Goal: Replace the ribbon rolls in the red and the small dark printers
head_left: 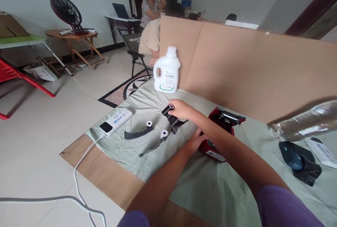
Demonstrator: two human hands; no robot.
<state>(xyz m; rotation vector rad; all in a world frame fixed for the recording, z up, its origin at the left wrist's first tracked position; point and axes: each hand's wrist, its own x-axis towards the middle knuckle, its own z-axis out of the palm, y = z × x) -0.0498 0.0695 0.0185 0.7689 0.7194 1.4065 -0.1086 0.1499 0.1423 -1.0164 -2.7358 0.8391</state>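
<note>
My right hand (179, 109) reaches forward across my left arm, its fingers closed on a black paper roll (168, 109). More dark curled paper (176, 124) lies just beneath that hand. Nearer to me on the cloth are two small rolls with white ends, a far one (149, 124) and a near one (164, 134), each trailing a dark strip. My left hand (195, 142) grips the left side of a red printer (213, 151), whose lid (228, 116) stands raised. My right forearm hides part of the printer.
A white jug (167, 74) stands at the back before a cardboard wall (237, 65). At left lies a white power bank (116, 121) with a cable (76, 170). On the right are a plastic-wrapped bundle (308, 121) and a dark device (296, 158). People sit beyond the cardboard.
</note>
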